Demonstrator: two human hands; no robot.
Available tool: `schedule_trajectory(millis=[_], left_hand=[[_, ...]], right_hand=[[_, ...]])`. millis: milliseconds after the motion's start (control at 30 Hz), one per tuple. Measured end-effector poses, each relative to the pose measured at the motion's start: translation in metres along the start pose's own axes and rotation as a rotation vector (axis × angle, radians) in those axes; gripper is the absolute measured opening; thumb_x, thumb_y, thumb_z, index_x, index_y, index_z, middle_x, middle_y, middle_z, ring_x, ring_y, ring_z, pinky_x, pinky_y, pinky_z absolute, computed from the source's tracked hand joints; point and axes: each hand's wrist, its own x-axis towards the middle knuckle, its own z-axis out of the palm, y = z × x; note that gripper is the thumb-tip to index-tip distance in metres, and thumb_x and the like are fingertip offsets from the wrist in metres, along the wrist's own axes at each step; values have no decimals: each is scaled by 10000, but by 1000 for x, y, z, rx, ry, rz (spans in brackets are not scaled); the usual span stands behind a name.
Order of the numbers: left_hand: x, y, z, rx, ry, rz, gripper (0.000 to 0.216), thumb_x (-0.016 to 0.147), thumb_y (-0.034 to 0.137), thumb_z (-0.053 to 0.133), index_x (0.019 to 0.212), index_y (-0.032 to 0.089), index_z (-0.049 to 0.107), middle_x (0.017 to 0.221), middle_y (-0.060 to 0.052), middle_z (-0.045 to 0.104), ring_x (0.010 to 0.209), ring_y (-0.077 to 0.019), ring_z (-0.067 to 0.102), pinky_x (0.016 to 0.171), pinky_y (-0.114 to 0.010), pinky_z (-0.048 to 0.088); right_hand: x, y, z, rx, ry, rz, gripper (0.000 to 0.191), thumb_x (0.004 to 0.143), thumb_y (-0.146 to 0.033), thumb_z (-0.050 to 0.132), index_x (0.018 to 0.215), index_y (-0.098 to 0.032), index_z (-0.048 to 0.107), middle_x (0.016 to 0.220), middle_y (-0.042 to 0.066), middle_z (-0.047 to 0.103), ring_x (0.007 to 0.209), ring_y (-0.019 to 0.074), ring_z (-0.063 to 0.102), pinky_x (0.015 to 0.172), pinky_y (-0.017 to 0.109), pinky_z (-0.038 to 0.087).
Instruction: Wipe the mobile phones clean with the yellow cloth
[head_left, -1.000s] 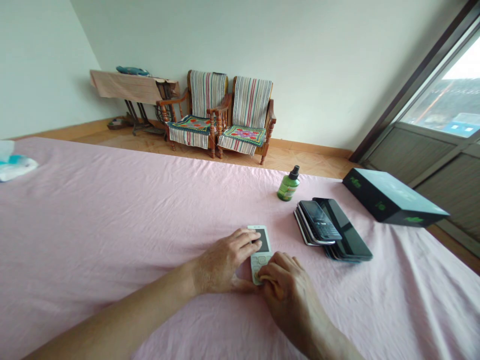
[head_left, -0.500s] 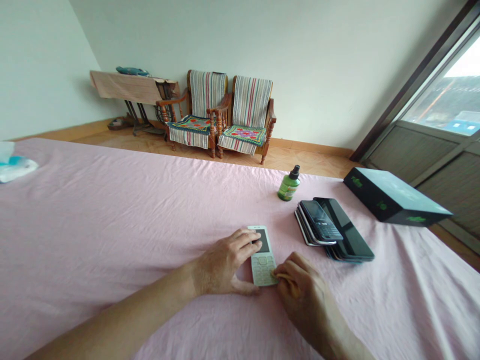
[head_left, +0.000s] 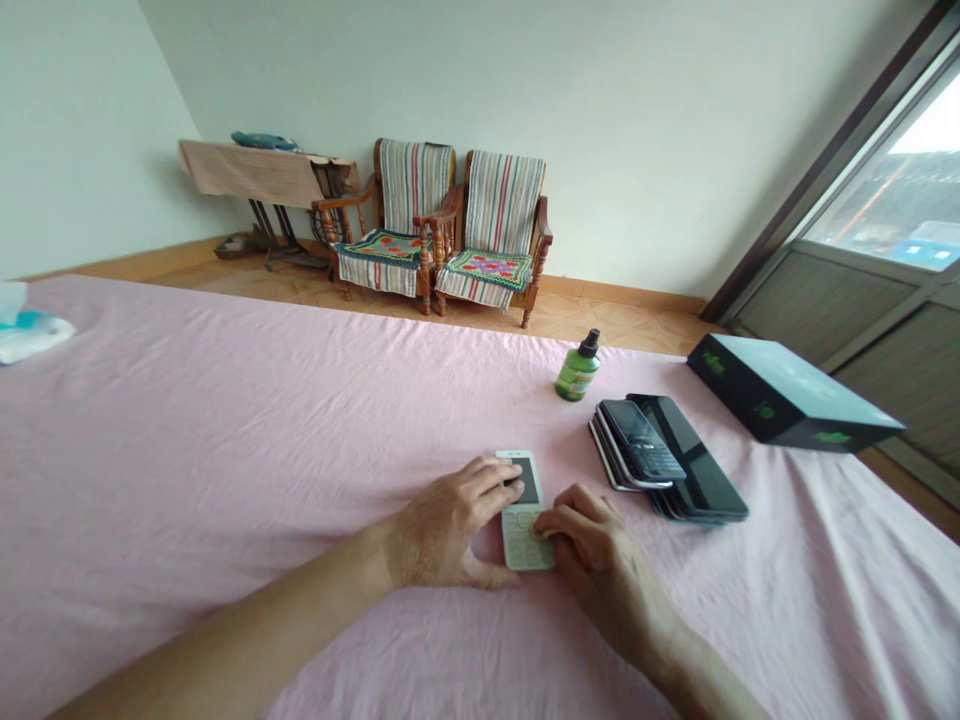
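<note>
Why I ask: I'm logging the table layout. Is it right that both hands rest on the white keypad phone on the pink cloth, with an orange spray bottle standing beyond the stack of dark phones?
Not quite. The head view shows the spray bottle is green, not orange. The rest holds: left hand and right hand on the white keypad phone, the stack of dark phones on the pink cloth.
</note>
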Motion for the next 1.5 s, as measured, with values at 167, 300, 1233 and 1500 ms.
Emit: schedule_trajectory(millis=[167, 300, 1233, 1500], left_hand=[[1, 0, -1, 0, -10, -9, 740, 610, 460, 809, 1192, 60, 587, 1270, -230, 554, 1219, -360, 473, 1025, -513, 411], [1, -1, -1, 4, -1, -3, 765, 591, 464, 823, 1202, 72, 583, 1276, -226, 553, 1216, -354, 479, 1023, -502, 417], [0, -3, 2, -4, 14, 16, 718, 618, 452, 807, 1189, 82, 578, 1262, -212, 561, 1208, -344, 485, 1038, -502, 401], [-1, -3, 1, 13, 7, 19, 708, 671, 510, 757, 1213, 95, 571, 1268, -212, 559, 1215, -344, 487, 1025, -511, 416]], right_hand=[[-3, -1, -4, -20, -57, -18, 274, 794, 18, 452, 769, -195, 622, 803, 20, 537, 755, 164, 493, 678, 286, 344], [-7, -4, -6, -12, -72, -13, 283, 782, 28, 473, 766, -205, 634, 798, 13, 544, 751, 158, 497, 681, 289, 327], [-4, -12, 7, -9, 3, -105, 233, 819, -4, 505, 789, -194, 637, 797, 34, 551, 747, 177, 474, 658, 295, 349], [-13, -23, 3, -66, -8, -171, 246, 744, 15, 492, 651, -189, 593, 701, 22, 542, 663, 157, 463, 615, 291, 306]])
